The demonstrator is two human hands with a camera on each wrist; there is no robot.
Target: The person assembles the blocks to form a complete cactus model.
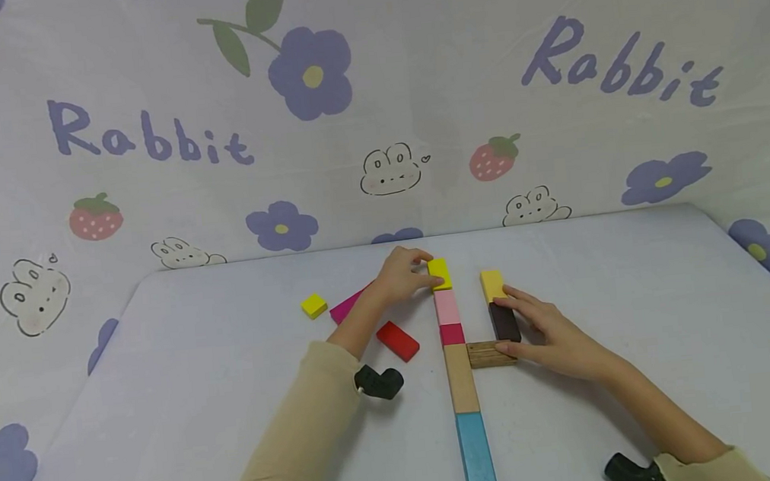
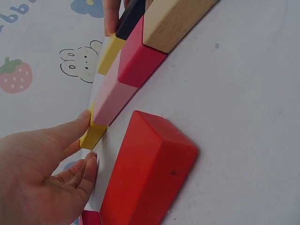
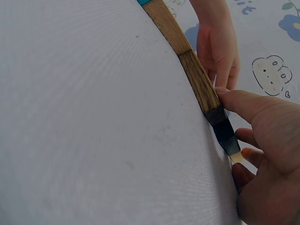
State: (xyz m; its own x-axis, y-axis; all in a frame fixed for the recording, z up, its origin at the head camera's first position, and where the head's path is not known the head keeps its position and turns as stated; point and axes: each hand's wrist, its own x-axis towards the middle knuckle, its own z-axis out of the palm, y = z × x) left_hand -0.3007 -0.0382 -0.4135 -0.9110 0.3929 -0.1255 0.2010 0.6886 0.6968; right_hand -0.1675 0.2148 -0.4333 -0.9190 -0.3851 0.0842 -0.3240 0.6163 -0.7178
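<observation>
Head cam: yellow blk (image 1: pixel 439 271) pinched in L grip (image 1: pixel 402 274).

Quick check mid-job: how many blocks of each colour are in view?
Yellow blocks: 3
Light pink block: 1
Dark pink blocks: 2
Red block: 1
Wood-brown blocks: 2
Black block: 1
Blue block: 1
Total: 11

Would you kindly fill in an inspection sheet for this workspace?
Surface: white tabletop
Job's things: row of blue block, tan block, crimson block, pink block, yellow end block; brown block beside the tan one; dark block and pale yellow block beyond; loose red block, magenta block, small yellow block
Clutter: nothing seen
Hands: left hand pinches the yellow end block; right hand touches the dark block
Cables: nothing seen
Surroundings: printed cloth backdrop
</observation>
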